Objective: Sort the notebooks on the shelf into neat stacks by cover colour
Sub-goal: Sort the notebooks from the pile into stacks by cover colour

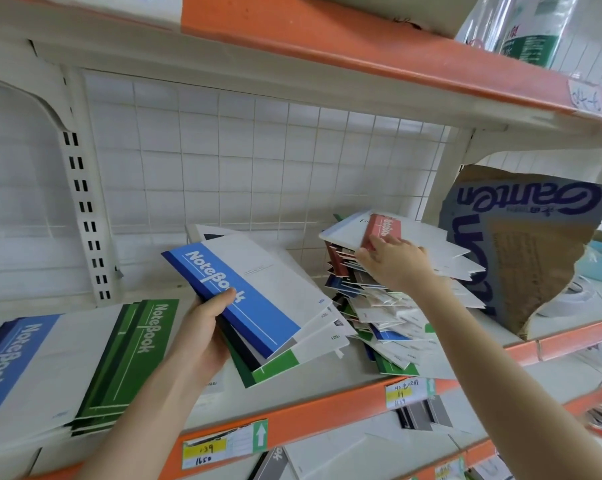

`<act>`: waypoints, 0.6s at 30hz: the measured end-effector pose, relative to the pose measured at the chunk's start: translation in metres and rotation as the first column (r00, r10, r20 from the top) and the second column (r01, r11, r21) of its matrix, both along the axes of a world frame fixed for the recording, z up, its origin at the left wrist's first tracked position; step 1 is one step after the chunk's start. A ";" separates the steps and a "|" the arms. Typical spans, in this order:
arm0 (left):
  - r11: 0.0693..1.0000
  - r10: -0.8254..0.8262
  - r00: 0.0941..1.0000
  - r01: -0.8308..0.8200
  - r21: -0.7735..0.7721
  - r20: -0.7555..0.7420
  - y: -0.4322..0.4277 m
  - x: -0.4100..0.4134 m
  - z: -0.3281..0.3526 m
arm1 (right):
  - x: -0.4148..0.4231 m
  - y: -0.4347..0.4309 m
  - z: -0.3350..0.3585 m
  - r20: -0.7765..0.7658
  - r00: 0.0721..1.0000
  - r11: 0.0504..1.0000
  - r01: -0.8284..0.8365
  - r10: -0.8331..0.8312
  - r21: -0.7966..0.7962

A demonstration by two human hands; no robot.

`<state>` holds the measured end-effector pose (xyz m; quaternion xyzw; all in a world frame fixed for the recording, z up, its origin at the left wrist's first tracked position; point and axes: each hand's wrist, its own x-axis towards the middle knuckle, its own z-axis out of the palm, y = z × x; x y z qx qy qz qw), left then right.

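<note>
My left hand [207,327] grips a fanned bundle of notebooks, a blue one [244,299] on top and a green one [275,368] at the bottom, held above the shelf [327,400]. My right hand [394,261] reaches into a messy leaning pile of notebooks [389,306] at the right, fingers pinching the top ones beside a red notebook [382,230]. On the left of the shelf lie a blue stack [15,368] and a green stack [130,358], side by side.
A torn cardboard box [521,258] stands right of the messy pile. White wire grid [258,161] backs the shelf. An orange-edged shelf [361,46] hangs overhead, and more stationery shows on the shelf below [417,414].
</note>
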<state>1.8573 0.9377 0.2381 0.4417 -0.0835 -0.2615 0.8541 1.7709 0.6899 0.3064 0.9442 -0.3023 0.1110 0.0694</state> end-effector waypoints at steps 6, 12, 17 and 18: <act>1.000 -0.004 1.000 0.004 -0.026 -0.008 -0.001 -0.002 0.000 | -0.010 0.019 -0.011 0.099 0.983 0.957 -0.126 0.157 -0.262; 0.999 -0.012 1.000 0.011 -0.048 -0.012 -0.002 -0.002 0.000 | -0.021 0.036 -0.009 0.250 0.869 0.893 -0.363 0.428 -0.265; 0.995 -0.055 0.998 0.053 -0.085 -0.020 0.001 -0.001 0.002 | -0.019 0.080 -0.027 0.181 0.511 0.542 -0.791 0.840 -0.283; 0.993 -0.075 0.997 0.072 -0.094 -0.032 0.002 0.000 0.002 | -0.016 0.089 -0.033 0.137 0.472 0.491 -0.826 0.871 -0.276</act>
